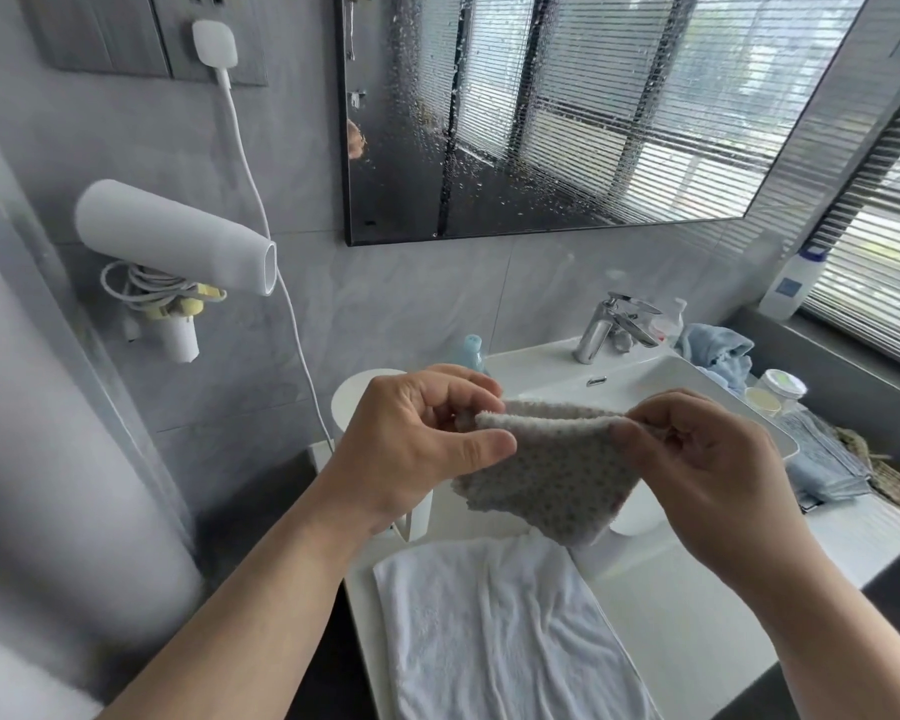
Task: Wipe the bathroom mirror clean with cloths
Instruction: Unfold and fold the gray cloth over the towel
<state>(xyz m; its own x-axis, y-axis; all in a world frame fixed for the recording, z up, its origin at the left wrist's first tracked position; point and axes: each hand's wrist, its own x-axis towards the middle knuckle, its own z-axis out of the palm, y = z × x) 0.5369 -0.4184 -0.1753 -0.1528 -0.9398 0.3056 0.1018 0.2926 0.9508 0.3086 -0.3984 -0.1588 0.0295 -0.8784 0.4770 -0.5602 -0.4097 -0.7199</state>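
Mirror [567, 122]: top edge cut off by the frame; the glass reflects slatted blinds, and a band of water droplets runs down its left-centre part. A small pale blue bottle [471, 350] at the far left of the counter [697, 615] is mostly hidden behind the left hand [417, 433]; its label cannot be read. A white rounded object [640, 517] under the cloth's hanging part is largely covered, identity not clear. The items at the counter's far right corner are small and blurred: a crumpled light blue cloth [718, 350] and two lidded jars [780, 389]. White towel [489, 631]: terry, creased, lying flat at the counter's near left edge, its near end cut off by the bottom of the frame. Grey cloth [546, 475]: soft nubby weave with a regular dot pattern and a fluffy pale upper edge; that edge is pulled straight and the rest sags to a rounded point. Faucet [609, 324]: polished chrome, single lever, at the far rim of the white rectangular basin [671, 376]. White cylindrical hair dryer [178, 236] on a wall bracket at left, smooth matte body, its cable rising to a white plug [214, 44]. Hands: the left hand pinches the grey cloth's upper left corner between thumb and curled fingers; the right hand [707, 459] pinches the upper right corner the same way, fingers folded in. The grey cloth hangs between both hands above the counter, over the white towel's far edge and in front of the basin, well below the mirror and not touching it.
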